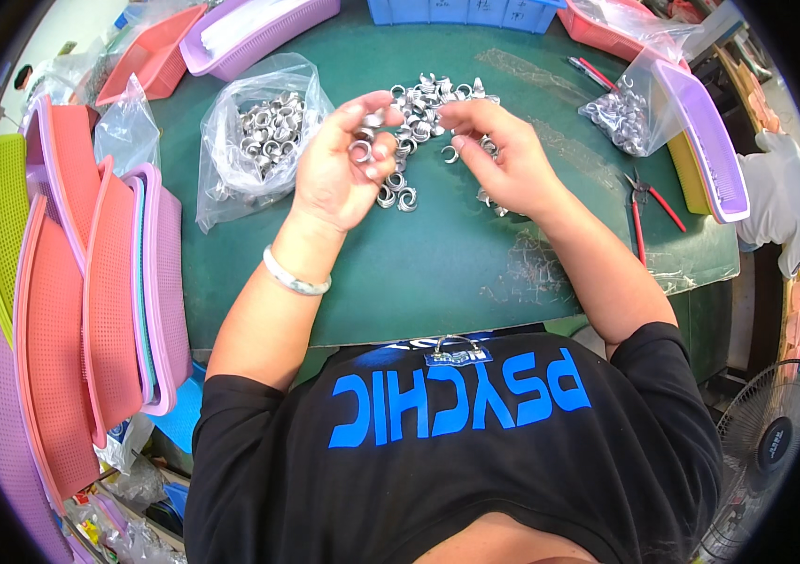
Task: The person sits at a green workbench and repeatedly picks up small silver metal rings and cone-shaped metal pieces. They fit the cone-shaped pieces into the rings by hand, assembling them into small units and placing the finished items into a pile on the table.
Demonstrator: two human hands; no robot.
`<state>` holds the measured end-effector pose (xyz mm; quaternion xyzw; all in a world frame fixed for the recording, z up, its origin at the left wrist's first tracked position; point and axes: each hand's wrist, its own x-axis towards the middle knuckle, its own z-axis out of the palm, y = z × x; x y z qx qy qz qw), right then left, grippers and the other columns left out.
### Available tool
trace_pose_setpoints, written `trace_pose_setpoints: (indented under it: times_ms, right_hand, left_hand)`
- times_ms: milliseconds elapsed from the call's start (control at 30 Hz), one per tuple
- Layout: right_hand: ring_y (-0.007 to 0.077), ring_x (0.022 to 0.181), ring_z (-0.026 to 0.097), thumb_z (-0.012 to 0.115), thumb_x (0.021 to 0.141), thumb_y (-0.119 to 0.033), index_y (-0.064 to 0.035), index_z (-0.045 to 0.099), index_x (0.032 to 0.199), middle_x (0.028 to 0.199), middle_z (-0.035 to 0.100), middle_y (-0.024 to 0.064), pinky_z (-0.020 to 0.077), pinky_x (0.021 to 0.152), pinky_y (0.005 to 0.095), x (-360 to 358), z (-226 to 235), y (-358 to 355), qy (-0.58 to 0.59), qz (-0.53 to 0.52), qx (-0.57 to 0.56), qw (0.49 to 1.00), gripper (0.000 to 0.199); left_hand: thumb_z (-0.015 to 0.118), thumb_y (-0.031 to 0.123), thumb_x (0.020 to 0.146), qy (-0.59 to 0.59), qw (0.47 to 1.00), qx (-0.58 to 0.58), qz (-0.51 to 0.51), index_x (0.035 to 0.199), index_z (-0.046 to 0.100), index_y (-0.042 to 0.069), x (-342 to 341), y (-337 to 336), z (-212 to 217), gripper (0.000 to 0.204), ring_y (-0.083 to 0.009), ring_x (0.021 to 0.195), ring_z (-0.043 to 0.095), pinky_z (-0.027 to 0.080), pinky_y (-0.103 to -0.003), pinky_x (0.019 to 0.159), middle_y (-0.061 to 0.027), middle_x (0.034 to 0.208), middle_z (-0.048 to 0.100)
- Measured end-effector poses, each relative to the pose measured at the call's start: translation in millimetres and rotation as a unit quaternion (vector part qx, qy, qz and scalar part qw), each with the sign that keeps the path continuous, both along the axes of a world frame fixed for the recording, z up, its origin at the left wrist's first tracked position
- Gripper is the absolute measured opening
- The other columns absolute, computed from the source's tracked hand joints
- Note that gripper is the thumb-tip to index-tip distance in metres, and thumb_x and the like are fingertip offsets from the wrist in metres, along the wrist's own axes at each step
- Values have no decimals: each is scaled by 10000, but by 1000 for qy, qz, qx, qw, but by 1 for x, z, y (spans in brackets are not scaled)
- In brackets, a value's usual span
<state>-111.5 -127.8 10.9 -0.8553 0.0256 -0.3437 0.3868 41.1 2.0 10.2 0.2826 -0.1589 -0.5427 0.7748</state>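
Observation:
My left hand (348,169) is turned palm up with its fingers curled around several small silver metal rings (360,148). Across from it, my right hand (503,155) reaches over a loose pile of the same open-gapped rings (428,99) on the green table. Its thumb and forefinger are spread apart, and one ring (451,154) shows by the thumb tip; whether they touch is unclear. Part of the pile is hidden under the right hand. Left of my left hand, a clear plastic bag (301,80) stands open with many rings inside.
Stacked pink, purple and green baskets (113,301) line the left side. Red-handled pliers (642,193) lie on the right, near a clear bag of metal parts (621,117) and a purple basket (700,141). A blue bin (466,11) stands at the far edge. A fan (771,442) is at lower right.

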Motion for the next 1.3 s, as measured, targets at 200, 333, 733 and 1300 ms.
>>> trace_pose_setpoints:
  times_ms: [200, 333, 733, 1300]
  right_hand:
    - [259, 910, 494, 610, 706, -70, -81, 593, 949, 933, 546, 69, 387, 802, 365, 6, -2, 12, 91, 97, -203, 970, 244]
    - [232, 901, 496, 623, 702, -108, -100, 597, 919, 905, 540, 48, 367, 800, 354, 4, -3, 19, 162, 96, -252, 949, 219]
    - [232, 859, 505, 607, 695, -80, -83, 562, 796, 811, 557, 45, 366, 785, 349, 1, -5, 12, 179, 75, -192, 962, 111]
    - [143, 812, 542, 611, 748, -17, -23, 562, 902, 859, 576, 52, 436, 733, 278, -2, -1, 1, 158, 86, -2, 984, 162]
  left_hand:
    - [484, 179, 866, 20, 996, 49, 65, 901, 561, 11, 7, 0, -3, 188, -170, 688, 521, 408, -249, 505, -118, 882, 573]
    - [498, 123, 856, -17, 995, 71, 61, 948, 556, -9, 3, 0, -2, 171, -173, 743, 531, 436, -240, 560, -112, 901, 567]
    - [487, 35, 828, -80, 989, 118, 49, 1030, 540, 1, -6, -1, 2, 212, -142, 722, 543, 452, -222, 570, -73, 873, 572]
    - [541, 44, 821, -142, 977, 160, 15, 971, 576, 17, -12, -1, 5, 157, -68, 581, 474, 343, -158, 440, -25, 751, 552]
